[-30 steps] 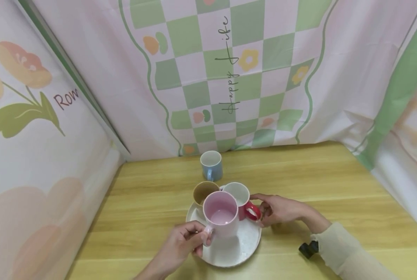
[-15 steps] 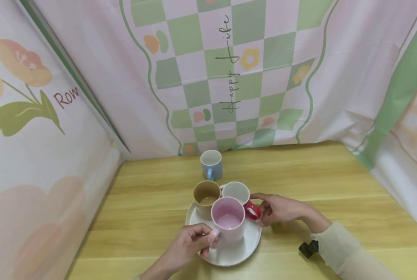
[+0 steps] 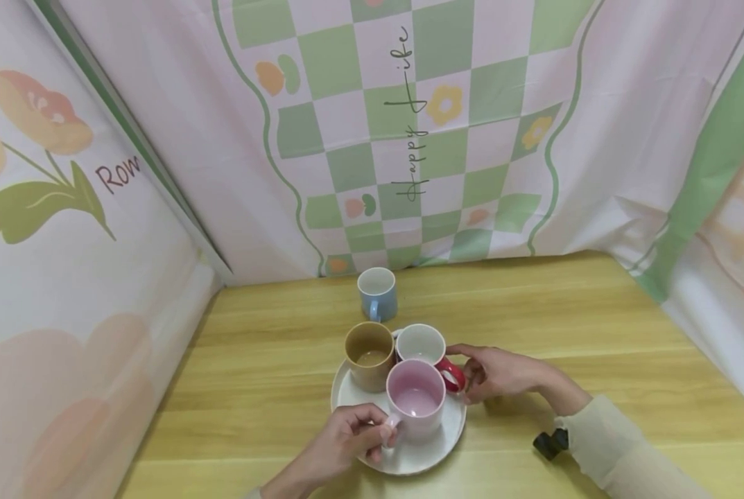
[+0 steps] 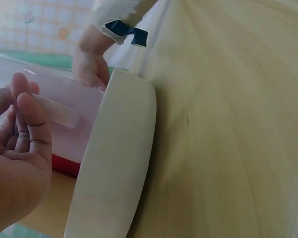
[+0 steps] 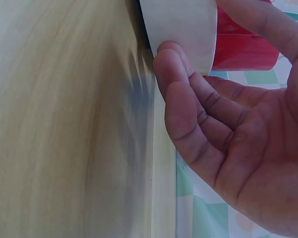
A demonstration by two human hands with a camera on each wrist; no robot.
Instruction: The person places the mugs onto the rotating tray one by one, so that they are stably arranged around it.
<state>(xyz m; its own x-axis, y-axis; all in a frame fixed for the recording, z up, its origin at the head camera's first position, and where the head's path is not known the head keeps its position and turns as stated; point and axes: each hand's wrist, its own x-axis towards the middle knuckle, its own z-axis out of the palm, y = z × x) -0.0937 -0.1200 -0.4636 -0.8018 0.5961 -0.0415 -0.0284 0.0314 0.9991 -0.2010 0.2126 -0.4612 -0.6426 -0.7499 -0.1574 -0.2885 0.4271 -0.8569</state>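
My left hand (image 3: 353, 440) pinches the handle of a pink mug (image 3: 417, 396), upright over the front of a round white plate (image 3: 403, 464). In the left wrist view, the thumb and fingers meet around the handle. A brown mug (image 3: 370, 360) and a red mug (image 3: 451, 374) with a white inside stand at the back of the plate, close together. My right hand (image 3: 499, 374) is at the plate's right side, beside the red mug's handle. In the right wrist view, its loosely bent fingertips (image 5: 171, 67) touch the plate's outer wall.
A light blue mug (image 3: 378, 301) stands on the wooden table (image 3: 253, 388) behind the plate. Printed cloth (image 3: 446, 152) hangs along the table's back edge and both sides. A black device (image 3: 549, 443) sits at the right sleeve.
The pink mug has moved to the right and lower over the plate with my left hand, showing more of the brown mug. My right hand has stayed in place.
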